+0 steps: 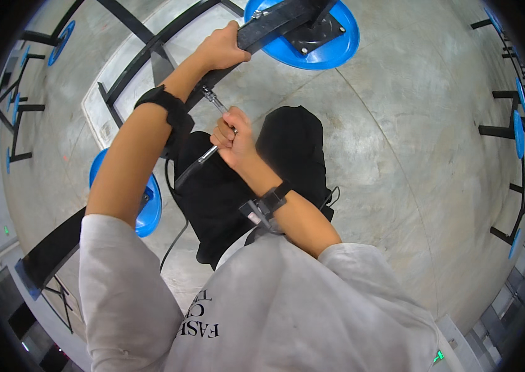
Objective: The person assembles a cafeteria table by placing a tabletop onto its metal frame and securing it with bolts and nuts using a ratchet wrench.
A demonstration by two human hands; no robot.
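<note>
My left hand [222, 49] grips a black metal beam [269, 30] of a frame, its fingers over the far side. Beyond it, a blue round seat [342, 40] is joined to the beam by a bolted black plate [308, 40]. Closed in a fist, my right hand [236, 139] holds a silver socket wrench [214, 99]. The wrench's socket end meets the frame just below my left hand, at what looks like a bolt; the fastener itself is hidden. Its handle [208, 155] sticks out past my fist toward the lower left, above my black-trousered knees.
More black bars [141, 59] of the frame extend at upper left. A second blue seat [149, 211] lies beside my left arm. Along the right stand several frames with blue seats [519, 133]; others line the far left. A dark cable [172, 239] hangs by my left leg.
</note>
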